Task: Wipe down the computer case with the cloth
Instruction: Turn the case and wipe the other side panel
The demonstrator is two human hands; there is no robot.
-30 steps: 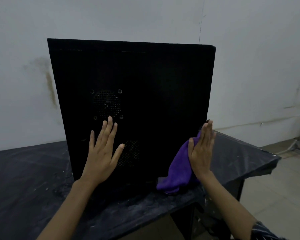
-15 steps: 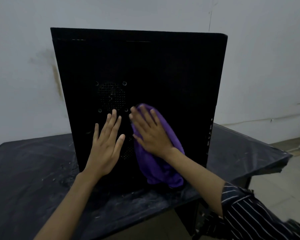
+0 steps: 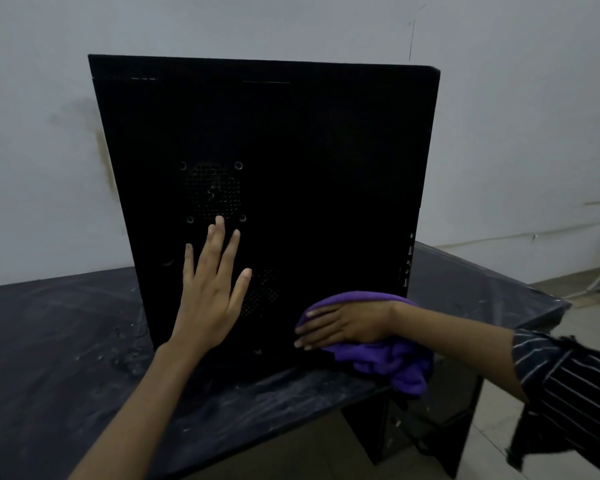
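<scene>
The upright computer case point(image 3: 291, 168) walls off the middle of the table point(image 3: 49, 358). Its upper panel, toward twelve o'clock, is bare. The left hand point(image 3: 208, 299) covers the lower left, the right hand point(image 3: 343, 325) and cloth point(image 3: 395, 368) the five o'clock corner. Bare tabletop lies at nine o'clock.

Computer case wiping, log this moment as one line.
left hand flat on computer case | right hand presses purple cloth low on panel | table

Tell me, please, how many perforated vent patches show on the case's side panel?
2: an upper vent above the left hand, and a lower vent beside its thumb. The dark panel may hide others.
</scene>
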